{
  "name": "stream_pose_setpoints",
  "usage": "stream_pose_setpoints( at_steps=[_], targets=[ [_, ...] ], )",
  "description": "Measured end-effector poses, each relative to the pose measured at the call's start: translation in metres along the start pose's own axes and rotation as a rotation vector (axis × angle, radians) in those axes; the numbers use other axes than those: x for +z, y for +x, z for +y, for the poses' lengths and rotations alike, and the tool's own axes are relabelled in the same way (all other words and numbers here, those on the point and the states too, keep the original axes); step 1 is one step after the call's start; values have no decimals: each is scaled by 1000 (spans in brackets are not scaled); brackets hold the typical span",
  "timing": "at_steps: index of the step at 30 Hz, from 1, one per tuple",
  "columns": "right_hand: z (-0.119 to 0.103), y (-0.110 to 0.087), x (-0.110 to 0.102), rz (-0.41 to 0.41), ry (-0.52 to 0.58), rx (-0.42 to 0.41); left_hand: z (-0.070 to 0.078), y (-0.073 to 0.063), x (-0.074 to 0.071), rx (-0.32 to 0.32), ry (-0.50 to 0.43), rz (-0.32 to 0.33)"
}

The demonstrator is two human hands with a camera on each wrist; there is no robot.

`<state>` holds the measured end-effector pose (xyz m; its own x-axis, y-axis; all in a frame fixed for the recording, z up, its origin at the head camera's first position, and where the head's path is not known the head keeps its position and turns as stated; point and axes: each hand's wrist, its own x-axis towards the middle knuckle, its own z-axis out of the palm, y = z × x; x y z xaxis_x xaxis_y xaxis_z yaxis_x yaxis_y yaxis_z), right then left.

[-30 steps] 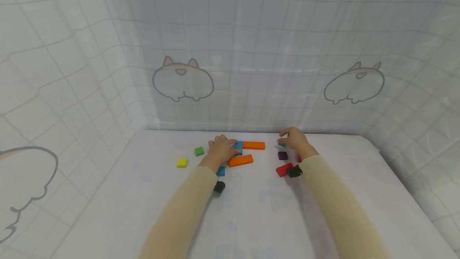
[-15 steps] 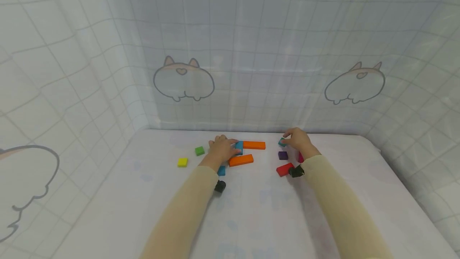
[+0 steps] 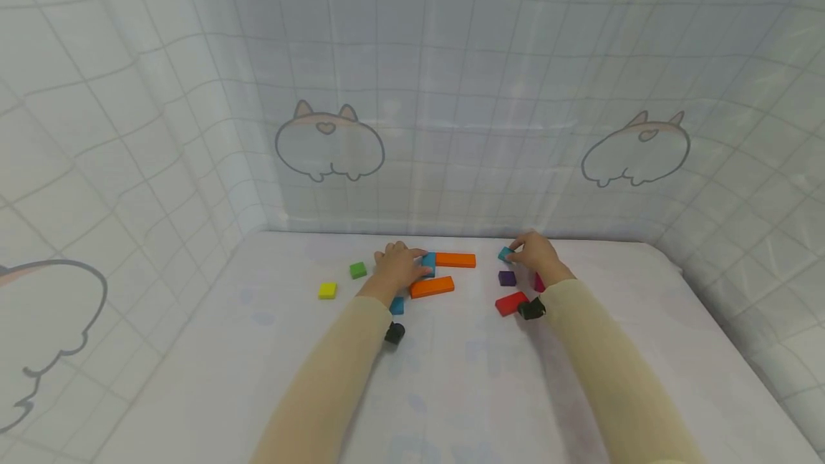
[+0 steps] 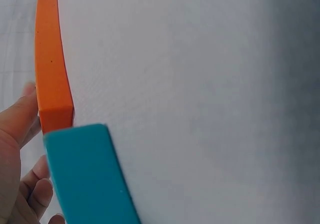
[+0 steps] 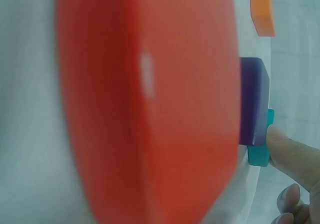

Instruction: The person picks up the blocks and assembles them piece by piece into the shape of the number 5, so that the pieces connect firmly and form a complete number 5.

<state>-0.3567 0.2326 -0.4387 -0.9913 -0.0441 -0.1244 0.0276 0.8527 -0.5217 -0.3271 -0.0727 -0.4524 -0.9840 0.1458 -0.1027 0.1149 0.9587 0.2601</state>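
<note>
Pinching, arms (image 3: 325, 385) (image 3: 612, 371) outstretched: right hand (image 3: 538, 252) on teal block (image 3: 504, 255), left hand (image 3: 394, 269) on blue block (image 3: 430, 263).

Right hand (image 3: 536, 252) farther right, teal block (image 3: 505, 255) more exposed

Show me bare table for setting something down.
Free: between left sleeve and right sleeve, nearer than red block; left of yellow block; a narrow gap between near orange block and purple block. Crowded: around left hand and right hand.
</note>
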Motion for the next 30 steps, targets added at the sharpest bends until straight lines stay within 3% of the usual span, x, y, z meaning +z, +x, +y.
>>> stream_pose_setpoints(
  at_steps=[9, 18, 30],
  targets=[
    [-8, -4, 6, 0, 9, -45, 2, -3, -3, -14, 0, -11],
    [-15, -3, 10, -36, 50, -7, 2, -2, -1, -7, 1, -13],
    [-24, -4, 15, -72, 13, -77, 1, -2, -1, 0, -3, -6]
  ],
)
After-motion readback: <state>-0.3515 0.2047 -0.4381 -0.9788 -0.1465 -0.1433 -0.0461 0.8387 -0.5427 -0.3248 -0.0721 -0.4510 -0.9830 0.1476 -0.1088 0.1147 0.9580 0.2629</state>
